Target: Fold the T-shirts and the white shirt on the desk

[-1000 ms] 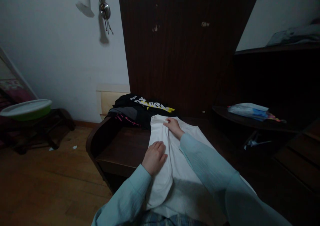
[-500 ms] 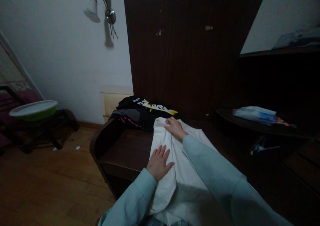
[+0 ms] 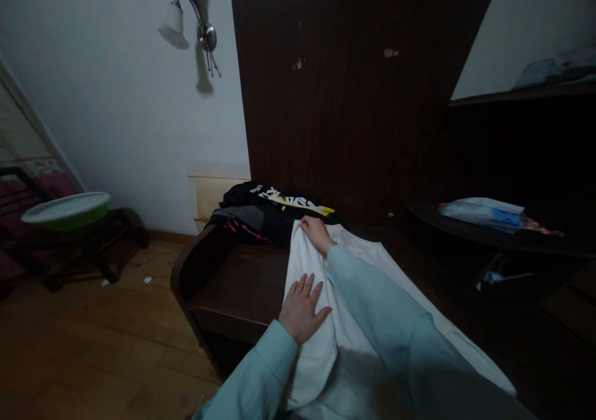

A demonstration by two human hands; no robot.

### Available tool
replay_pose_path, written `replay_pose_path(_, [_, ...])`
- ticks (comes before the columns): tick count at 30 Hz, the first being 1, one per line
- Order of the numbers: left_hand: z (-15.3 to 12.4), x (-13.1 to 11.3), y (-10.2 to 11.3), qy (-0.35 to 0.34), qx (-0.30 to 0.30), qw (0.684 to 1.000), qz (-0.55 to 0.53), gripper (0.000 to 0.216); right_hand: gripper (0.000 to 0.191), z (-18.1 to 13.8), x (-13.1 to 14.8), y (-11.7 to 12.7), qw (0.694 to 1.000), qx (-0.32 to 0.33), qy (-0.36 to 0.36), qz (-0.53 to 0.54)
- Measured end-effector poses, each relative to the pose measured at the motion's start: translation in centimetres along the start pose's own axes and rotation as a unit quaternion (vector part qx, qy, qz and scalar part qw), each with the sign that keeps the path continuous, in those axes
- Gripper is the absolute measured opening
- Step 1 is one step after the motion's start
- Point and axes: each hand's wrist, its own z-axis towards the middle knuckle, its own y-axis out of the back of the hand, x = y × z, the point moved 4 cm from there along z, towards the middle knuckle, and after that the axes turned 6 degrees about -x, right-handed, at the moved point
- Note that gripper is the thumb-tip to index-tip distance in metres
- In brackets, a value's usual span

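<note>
A white garment [image 3: 354, 321], probably a shirt, lies spread over the dark wooden surface and reaches toward me. Its left side is folded inward in a long strip. My left hand [image 3: 303, 308] rests flat on that strip, fingers spread. Farther up, my right hand [image 3: 317, 235] has its fingers closed on the garment's far left corner. Just beyond that corner sits a pile of dark clothes [image 3: 261, 218], the top one black with white and yellow print. My sleeve covers part of the garment's right side.
The dark wooden bench [image 3: 233, 283] has a curved left end, and a tall dark panel [image 3: 344, 110] rises behind it. On a shelf at right lies a plastic packet [image 3: 484, 214]. At left, a green basin [image 3: 69, 212] stands on a chair; a wall lamp [image 3: 174, 26] hangs above.
My right hand has moved slightly left to the garment's far corner and gripped its edge. My left hand stays flat on the folded strip. The view has shifted a little.
</note>
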Motion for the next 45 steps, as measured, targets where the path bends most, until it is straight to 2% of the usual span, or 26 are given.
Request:
replay_pose_path(4, [0.0, 0.0, 0.0, -0.002, 0.01, 1.0, 0.001, 0.058, 0.023, -2.1, 0.7, 1.3, 1.0, -0.003, 0.024, 0.005])
replay_pose_path(9, [0.2, 0.0, 0.0, 0.002, 0.004, 1.0, 0.01, 0.059, 0.02, -7.9, 0.8, 2.1, 0.988, 0.097, 0.115, 0.012])
replay_pose_path(13, [0.3, 0.0, 0.0, 0.009, 0.002, 1.0, 0.025, 0.057, 0.032, -11.7, -1.2, 1.4, 0.975, 0.128, 0.178, -0.033])
replay_pose_path(17, [0.2, -0.1, 0.1, 0.007, -0.002, 0.999, 0.047, 0.056, 0.041, -12.6, -2.6, 0.4, 0.968, 0.172, 0.176, -0.054])
replay_pose_path(20, [0.1, -0.1, 0.3, 0.004, 0.006, 0.998, 0.064, 0.057, 0.045, -12.1, -2.4, 1.1, 0.966, 0.204, 0.16, -0.002])
replay_pose_path(22, [0.1, -0.1, 0.5, 0.003, 0.021, 0.997, 0.07, 0.058, 0.043, -11.5, -2.8, 2.6, 0.968, 0.202, 0.128, 0.075])
replay_pose_path(24, [0.3, 0.2, 1.0, -0.006, 0.048, 0.996, 0.069, 0.059, 0.033, -10.6, -4.4, 4.8, 0.972, 0.172, 0.076, 0.138])
replay_pose_path(27, [1.3, 0.7, 2.1, -0.039, 0.095, 0.993, 0.055, 0.058, 0.023, -9.4, -9.4, 8.8, 0.983, 0.115, -0.028, 0.138])
replay_pose_path(28, [1.7, 0.8, 2.5, -0.05, 0.109, 0.992, 0.048, 0.055, 0.017, -9.2, -12.0, 10.3, 0.981, 0.074, -0.128, 0.126])
replay_pose_path(29, [2.3, 0.9, 2.8, -0.057, 0.122, 0.99, 0.043, 0.05, 0.011, -9.4, -14.6, 11.7, 0.966, 0.034, -0.231, 0.11])
replay_pose_path(31, [3.5, 0.7, 3.3, -0.061, 0.134, 0.988, 0.046, 0.04, 0.003, -9.7, -18.1, 13.7, 0.951, 0.012, -0.296, 0.091])
replay_pose_path(33, [4.9, -0.1, 3.3, -0.069, 0.113, 0.99, 0.056, 0.035, 0.01, -10.2, -20.3, 14.8, 0.939, 0.013, -0.332, 0.089])
replay_pose_path(36, [6.8, -2.2, 2.2, -0.138, 0.052, 0.989, 0.021, 0.038, 0.018, -10.7, -21.5, 14.6, 0.923, 0.033, -0.368, 0.105])
replay_pose_path(39, [8.1, -3.7, 0.0, -0.199, 0.033, 0.979, -0.028, 0.049, 0.018, -10.6, -20.9, 13.3, 0.915, 0.056, -0.381, 0.121])
replay_pose_path(42, [8.8, -4.0, -2.2, -0.209, 0.037, 0.976, -0.038, 0.049, 0.018, -10.1, -19.9, 12.3, 0.913, 0.077, -0.382, 0.125])
replay_pose_path(45, [8.9, -3.7, -3.2, -0.196, 0.027, 0.979, -0.042, 0.047, 0.021, -9.7, -18.5, 12.5, 0.914, 0.091, -0.371, 0.136])
